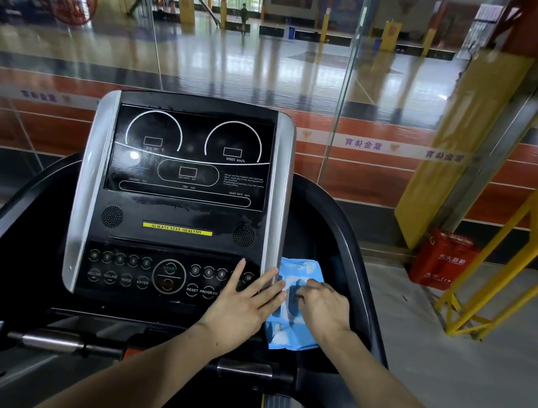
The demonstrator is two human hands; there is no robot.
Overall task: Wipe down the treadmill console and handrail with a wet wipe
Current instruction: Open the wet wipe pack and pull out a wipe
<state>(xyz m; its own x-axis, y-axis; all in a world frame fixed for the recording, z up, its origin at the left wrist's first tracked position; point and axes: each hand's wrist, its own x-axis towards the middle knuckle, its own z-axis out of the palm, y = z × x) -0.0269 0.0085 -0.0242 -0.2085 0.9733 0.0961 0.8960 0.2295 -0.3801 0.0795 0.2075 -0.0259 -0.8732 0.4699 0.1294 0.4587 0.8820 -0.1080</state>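
Observation:
The treadmill console (182,198) fills the middle, a black panel with silver side trims and a button row. A blue wet wipe pack (299,270) lies in the tray just right of the console. My left hand (243,300) rests flat, fingers spread, over the console's lower right corner and the pack's left edge. My right hand (322,306) sits on top of the pack with fingertips curled at its middle flap; whether it pinches a wipe is hidden. The handrail (51,342), a metal and black crossbar, runs below the console.
Curved black side rails (353,236) flank the console. A glass wall stands right behind the treadmill. A red fire extinguisher box (443,259) and a yellow metal frame (514,245) stand on the floor at the right.

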